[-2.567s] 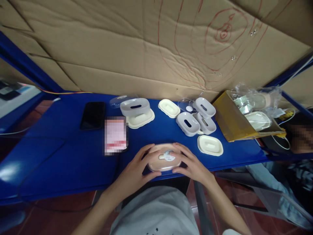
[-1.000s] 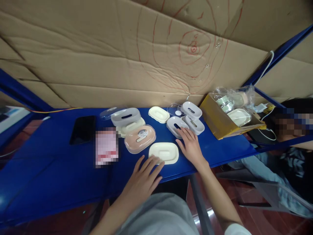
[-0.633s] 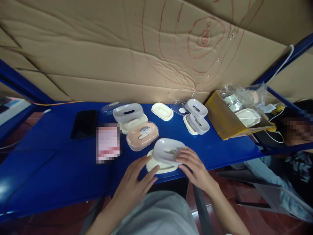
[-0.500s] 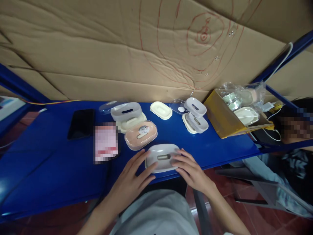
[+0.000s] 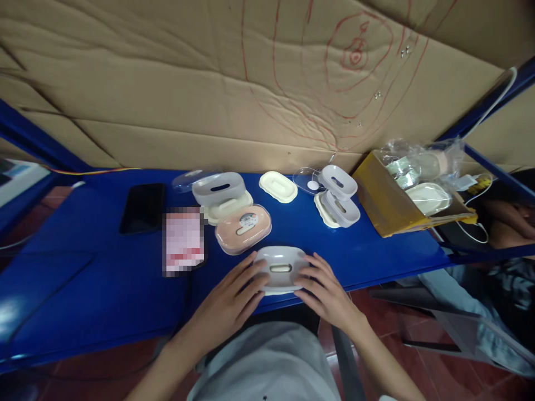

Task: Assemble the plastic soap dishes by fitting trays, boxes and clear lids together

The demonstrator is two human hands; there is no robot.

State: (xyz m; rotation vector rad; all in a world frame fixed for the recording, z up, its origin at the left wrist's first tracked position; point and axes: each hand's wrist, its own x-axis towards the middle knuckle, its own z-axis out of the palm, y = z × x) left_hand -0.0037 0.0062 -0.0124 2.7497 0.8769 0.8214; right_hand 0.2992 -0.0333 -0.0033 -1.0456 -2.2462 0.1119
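A light grey oval dish [image 5: 281,257] with a central slot lies at the table's front edge, on a cream piece whose rim shows beneath it. My left hand [image 5: 240,292] grips its left end, and my right hand [image 5: 328,287] grips its right end, fingers over the top. Just behind, to the left, is a peach oval dish [image 5: 254,223] with a clear cover and a round label. Beyond it another grey dish [image 5: 215,190] rests partly on a cream piece [image 5: 229,209]. A separate cream piece [image 5: 278,186] lies at the back.
Two small grey dishes [image 5: 339,181] overlap near a clear lid [image 5: 307,177]. A yellow-taped box [image 5: 378,200] of wrapped items stands right. At left are a black phone [image 5: 142,208] and a blurred pink item [image 5: 184,239]. Another person's arm [image 5: 507,223] shows far right.
The fingers of my left hand have shifted further onto the dish's left end. A cream rim now shows under the dish's front, and a cream bar fills more of its slot. The view has shifted slightly.
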